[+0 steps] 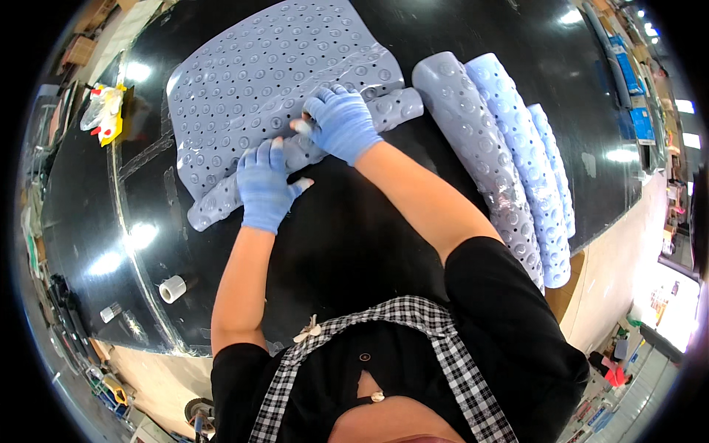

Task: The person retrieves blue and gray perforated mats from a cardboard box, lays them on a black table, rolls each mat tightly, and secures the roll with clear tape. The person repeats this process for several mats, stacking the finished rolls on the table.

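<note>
A grey-blue bath mat (258, 81) with round suction cups and small holes lies on the black table, its near edge rolled into a tube (214, 203). My left hand (266, 184), in a light blue glove with bare fingertips, rests on the roll left of its middle. Its fingers stretch forward over the tube and the thumb sticks out to the right. Farther right, my right hand (341, 122), gloved alike, presses on the roll and the flat mat just beyond it. The right fingers point away from me, with the thumb spread to the left. Neither palm shows.
Rolled mats lie side by side at the right: a grey-blue one (480, 155), a lighter blue one (524, 170) and a shorter one (554, 162). A white tape roll (173, 289) and a small clear cylinder (111, 312) sit at the near left. Beyond them is a yellow-and-white item (111, 114).
</note>
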Demonstrator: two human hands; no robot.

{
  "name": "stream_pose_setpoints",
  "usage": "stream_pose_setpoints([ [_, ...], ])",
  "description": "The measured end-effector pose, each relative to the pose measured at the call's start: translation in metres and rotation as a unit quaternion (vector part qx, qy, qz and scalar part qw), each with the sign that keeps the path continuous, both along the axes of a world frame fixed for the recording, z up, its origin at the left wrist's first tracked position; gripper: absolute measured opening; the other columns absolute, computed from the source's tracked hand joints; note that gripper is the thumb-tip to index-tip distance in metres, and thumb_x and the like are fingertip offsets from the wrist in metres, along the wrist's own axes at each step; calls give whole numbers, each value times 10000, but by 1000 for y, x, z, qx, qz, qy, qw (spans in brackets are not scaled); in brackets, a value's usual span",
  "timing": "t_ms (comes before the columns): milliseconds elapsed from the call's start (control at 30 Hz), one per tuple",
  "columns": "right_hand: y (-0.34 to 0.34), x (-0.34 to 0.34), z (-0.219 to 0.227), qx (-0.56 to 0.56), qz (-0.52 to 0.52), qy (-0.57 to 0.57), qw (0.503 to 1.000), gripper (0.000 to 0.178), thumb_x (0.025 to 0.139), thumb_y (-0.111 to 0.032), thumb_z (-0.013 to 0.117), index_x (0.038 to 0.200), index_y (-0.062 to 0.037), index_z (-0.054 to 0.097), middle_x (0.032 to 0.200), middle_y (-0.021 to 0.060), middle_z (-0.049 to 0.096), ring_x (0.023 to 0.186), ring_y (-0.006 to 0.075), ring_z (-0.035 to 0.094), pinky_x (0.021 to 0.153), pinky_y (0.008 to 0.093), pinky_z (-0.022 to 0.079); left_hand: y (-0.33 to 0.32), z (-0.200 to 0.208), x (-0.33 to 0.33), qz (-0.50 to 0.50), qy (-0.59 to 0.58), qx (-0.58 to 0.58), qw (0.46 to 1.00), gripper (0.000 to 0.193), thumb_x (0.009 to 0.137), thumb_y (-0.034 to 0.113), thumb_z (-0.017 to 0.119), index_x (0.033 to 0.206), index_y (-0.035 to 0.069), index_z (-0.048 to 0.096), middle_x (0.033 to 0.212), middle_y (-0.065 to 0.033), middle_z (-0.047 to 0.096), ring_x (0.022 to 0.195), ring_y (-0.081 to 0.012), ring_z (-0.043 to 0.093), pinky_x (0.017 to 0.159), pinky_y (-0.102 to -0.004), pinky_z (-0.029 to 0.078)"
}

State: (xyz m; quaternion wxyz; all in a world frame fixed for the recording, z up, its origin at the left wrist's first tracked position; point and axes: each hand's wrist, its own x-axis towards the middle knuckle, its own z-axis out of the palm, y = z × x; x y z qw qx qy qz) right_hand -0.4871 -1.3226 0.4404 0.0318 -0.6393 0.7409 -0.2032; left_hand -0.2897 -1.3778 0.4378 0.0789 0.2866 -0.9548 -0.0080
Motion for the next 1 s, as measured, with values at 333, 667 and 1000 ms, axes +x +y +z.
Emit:
stream_pose_setpoints([
  [333,63,39,29,112,104,57,987,646,734,-445,781,1249,-135,543,1147,105,628,1098,307,596,919,431,468,14,48,14,-2,-154,122,980,541,746,450,743,1122,76,633,1067,-151,676,1007,-308,656,889,-396,521],
  [667,206,126,44,326,97,34,940,802,605,-572,849,1244,-180,565,1161,109,582,1101,285,571,909,435,473,187,44,125,-12,-24,98,995,881,594,429,836,1366,136,526,1250,-158,513,1182,-357,482,1056,-545,362],
  [1000,187,121,20,-14,29,35,999,575,705,-344,792,1206,-157,579,1225,92,547,1185,326,509,1006,495,402,85,43,65,-31,-103,201,974,920,608,532,841,1349,113,492,1352,-153,490,1246,-350,475,1067,-463,375],
])
